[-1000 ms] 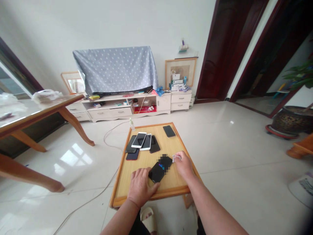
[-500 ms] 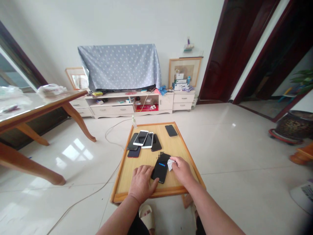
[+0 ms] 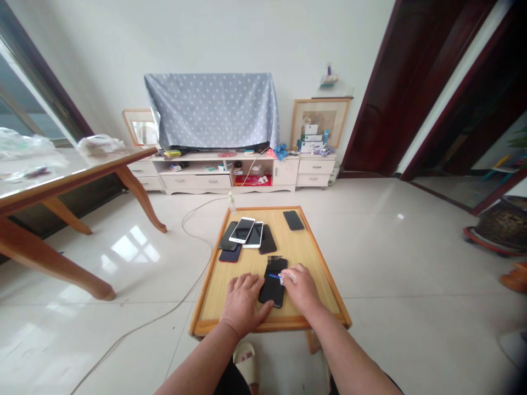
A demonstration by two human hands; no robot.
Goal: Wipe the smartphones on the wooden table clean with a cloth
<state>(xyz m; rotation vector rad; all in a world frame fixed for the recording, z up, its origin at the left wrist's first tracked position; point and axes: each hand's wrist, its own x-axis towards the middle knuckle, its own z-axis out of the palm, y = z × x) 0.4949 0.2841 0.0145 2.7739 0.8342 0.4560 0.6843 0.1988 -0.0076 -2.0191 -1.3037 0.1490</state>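
Observation:
A black smartphone point(image 3: 272, 293) lies on the small wooden table, its screen lit with the word HONOR. My left hand point(image 3: 244, 302) steadies it, fingers along its left edge and thumb at the bottom edge. Pinched in my right hand point(image 3: 302, 288) is a crumpled white tissue point(image 3: 282, 278), pressed on the right side of the screen and covering the end of the lettering. Farther back on the left, two white phones point(image 3: 242, 230) overlap several dark ones point(image 3: 267, 240). Another dark phone point(image 3: 293, 220) rests alone near the far right corner.
The small table point(image 3: 206, 307) has a raised wooden rim. A clear spray bottle point(image 3: 232, 203) stands at its far left corner. A cable point(image 3: 164, 312) runs over the floor on the left. A larger table point(image 3: 82, 170) is at left; a white TV cabinet point(image 3: 197, 181) lines the wall.
The tissue in my right hand has moved from the phone's right edge onto the screen lettering. My left hand keeps its place on the phone. The whole view has shifted slightly.

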